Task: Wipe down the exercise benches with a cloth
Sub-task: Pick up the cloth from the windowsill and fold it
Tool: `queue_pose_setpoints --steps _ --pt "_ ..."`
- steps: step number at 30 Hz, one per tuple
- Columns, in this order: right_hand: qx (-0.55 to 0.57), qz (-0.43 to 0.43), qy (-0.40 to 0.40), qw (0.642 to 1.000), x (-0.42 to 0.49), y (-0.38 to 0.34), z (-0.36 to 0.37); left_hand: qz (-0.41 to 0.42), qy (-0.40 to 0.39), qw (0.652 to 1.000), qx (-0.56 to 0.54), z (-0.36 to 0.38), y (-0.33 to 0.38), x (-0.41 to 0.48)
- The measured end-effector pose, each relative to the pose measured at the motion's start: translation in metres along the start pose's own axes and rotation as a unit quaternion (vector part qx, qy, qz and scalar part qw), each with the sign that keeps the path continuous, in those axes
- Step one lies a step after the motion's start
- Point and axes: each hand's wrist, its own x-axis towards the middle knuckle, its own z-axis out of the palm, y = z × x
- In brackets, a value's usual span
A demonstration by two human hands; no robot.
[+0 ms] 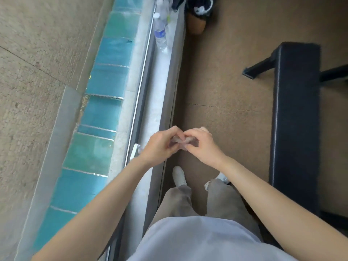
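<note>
Brown flooring runs beside a window ledge (160,91), a black bench (297,113) off right. Head view: my left hand (160,146) and right hand (202,146) pinch a small crumpled cloth (181,141) in curled fingers, well apart from the bench. Soft, light, I judge; best bunched in one palm. The water bottle (161,34) label is unreadable

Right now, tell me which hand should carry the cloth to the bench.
Probably right: both pinch the cloth, but the right hand is nearer the bench; the left hand is by the ledge.
</note>
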Motion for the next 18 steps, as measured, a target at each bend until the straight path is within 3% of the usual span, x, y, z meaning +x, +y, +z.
queue_pose_setpoints --steps 7,12,18 --pt "0.065 0.127 0.143 0.979 -0.067 0.071 -0.069 0.028 -0.116 0.983 0.136 0.075 0.056 0.07" --pt "0.123 0.182 0.229 0.948 -0.131 0.134 -0.121 0.042 -0.269 0.943 0.19 0.159 0.098 0.126" --pt "0.11 0.253 0.28 0.919 -0.195 0.191 -0.164 0.058 -0.337 0.917 0.204 0.254 0.138 0.169"
